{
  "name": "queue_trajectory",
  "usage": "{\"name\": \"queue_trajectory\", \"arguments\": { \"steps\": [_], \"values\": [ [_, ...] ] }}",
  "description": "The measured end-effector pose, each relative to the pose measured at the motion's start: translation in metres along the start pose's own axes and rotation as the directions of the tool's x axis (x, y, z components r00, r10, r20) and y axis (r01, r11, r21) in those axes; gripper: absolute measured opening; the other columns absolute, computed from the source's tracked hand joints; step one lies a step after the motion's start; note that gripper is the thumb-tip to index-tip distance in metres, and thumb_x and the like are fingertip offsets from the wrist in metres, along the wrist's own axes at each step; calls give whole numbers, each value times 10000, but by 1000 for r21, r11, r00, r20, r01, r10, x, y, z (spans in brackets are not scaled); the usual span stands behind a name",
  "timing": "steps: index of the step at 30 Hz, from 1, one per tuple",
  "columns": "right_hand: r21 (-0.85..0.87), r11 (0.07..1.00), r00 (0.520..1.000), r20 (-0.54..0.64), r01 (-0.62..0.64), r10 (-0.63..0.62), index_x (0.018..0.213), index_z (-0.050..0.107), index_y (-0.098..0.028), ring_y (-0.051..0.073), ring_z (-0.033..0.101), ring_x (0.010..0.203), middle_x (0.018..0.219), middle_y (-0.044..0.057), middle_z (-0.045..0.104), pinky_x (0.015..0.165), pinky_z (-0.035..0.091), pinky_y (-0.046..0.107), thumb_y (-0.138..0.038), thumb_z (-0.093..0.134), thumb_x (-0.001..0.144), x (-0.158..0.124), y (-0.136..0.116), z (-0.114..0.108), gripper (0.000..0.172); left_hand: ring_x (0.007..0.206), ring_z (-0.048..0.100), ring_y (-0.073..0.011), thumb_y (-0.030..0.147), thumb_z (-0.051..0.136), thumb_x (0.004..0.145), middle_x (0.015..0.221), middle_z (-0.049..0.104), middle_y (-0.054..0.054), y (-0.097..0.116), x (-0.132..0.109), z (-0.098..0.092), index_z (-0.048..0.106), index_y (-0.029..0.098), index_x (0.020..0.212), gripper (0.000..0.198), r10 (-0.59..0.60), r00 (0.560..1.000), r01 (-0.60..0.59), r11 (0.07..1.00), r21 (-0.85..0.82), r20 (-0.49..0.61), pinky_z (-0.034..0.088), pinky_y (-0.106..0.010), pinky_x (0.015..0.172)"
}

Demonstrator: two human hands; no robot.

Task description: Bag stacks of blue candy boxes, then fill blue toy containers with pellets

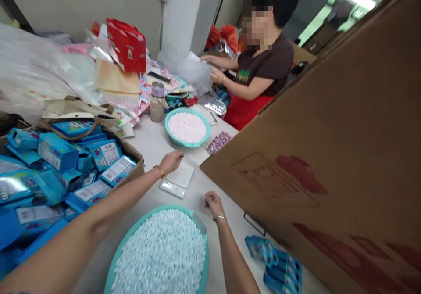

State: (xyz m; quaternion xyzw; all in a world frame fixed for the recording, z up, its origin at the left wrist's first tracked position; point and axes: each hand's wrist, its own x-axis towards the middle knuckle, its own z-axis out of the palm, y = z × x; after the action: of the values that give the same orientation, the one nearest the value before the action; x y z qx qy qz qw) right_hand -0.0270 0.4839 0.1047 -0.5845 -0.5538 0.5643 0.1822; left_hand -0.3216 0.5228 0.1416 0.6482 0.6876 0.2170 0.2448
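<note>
My left hand (171, 161) reaches over the far edge of a flat white scale (180, 175), its fingers pressed together in a pinch. Anything between those fingertips is too small to make out. To the right of the scale, my right hand (214, 204) is above the table with its fingers curled in; what they may hold is hidden. Close in front of me stands a large turquoise basin (113, 259) full of small pale blue pieces (161, 250). Beyond the scale is a second turquoise basin (190, 145) with small pale pink pieces (187, 127).
A carton of blue printed boxes (59, 151) fills the left. On the right, a big cardboard box (315, 153) leans over the table beside several blue packs (283, 267). A co-worker (263, 61) handles a clear plastic bag (194, 72) near a red bag (126, 44).
</note>
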Motion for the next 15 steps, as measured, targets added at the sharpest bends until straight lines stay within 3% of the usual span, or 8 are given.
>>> {"name": "queue_trajectory", "arguments": {
  "steps": [3,6,7,9,11,12,13,15],
  "values": [
    [78,995,998,-13,54,-53,876,552,-204,127,515,650,697,-32,539,668,449,261,-503,551,829,-67,-15,-11,303,998,629,-219,345,380,966,1095,679,-75,32,-89,-15,641,190,1146,353,-2,1000,3,996,-90,12,483,-345,925],
    [-32,979,979,24,202,-201,1056,619,-199,155,562,792,884,25,626,747,461,275,-468,522,902,-136,-26,0,324,937,648,-222,414,471,917,1053,704,-54,54,-177,-22,685,236,1094,330,-23,985,65,968,-242,173,498,-324,876],
    [-89,968,971,-11,235,-237,1120,620,-205,167,571,849,985,49,635,772,466,284,-462,500,920,-155,-23,4,347,897,654,-217,437,484,908,1065,701,-53,55,-202,-22,678,246,1122,346,-32,979,85,962,-261,202,505,-326,856],
    [-162,964,948,-204,212,-243,1219,588,-209,202,570,974,1183,101,595,811,480,309,-484,461,928,-185,-7,11,420,876,655,-216,490,480,904,1100,682,-62,48,-243,-18,642,246,1191,411,-87,984,128,955,-268,157,518,-335,831],
    [-115,990,893,-434,80,-123,1260,554,-197,240,553,1070,1289,144,538,844,489,338,-553,460,896,-207,23,14,517,1005,641,-248,534,472,895,1188,646,-96,33,-273,-10,584,209,1262,503,-221,975,215,937,-277,9,521,-363,879],
    [-36,999,870,-494,-8,-11,1262,548,-194,254,556,1086,1295,155,536,846,493,350,-599,483,861,-217,41,16,573,1109,609,-272,549,472,888,1255,617,-121,25,-286,-4,547,185,1301,556,-309,950,281,912,-298,-51,511,-385,930],
    [50,994,861,-498,-93,105,1244,558,-193,262,575,1067,1265,158,561,828,503,358,-648,504,821,-226,58,20,623,1204,565,-291,562,467,886,1333,575,-145,18,-297,4,495,165,1351,611,-397,915,352,874,-336,-71,490,-407,985],
    [229,948,875,-381,-222,298,1146,613,-188,254,636,930,1099,135,648,726,525,353,-742,517,745,-241,88,31,690,1321,490,-284,575,388,922,1450,498,-150,9,-315,20,378,175,1441,655,-511,859,461,762,-454,14,451,-416,1060]
  ]
}}
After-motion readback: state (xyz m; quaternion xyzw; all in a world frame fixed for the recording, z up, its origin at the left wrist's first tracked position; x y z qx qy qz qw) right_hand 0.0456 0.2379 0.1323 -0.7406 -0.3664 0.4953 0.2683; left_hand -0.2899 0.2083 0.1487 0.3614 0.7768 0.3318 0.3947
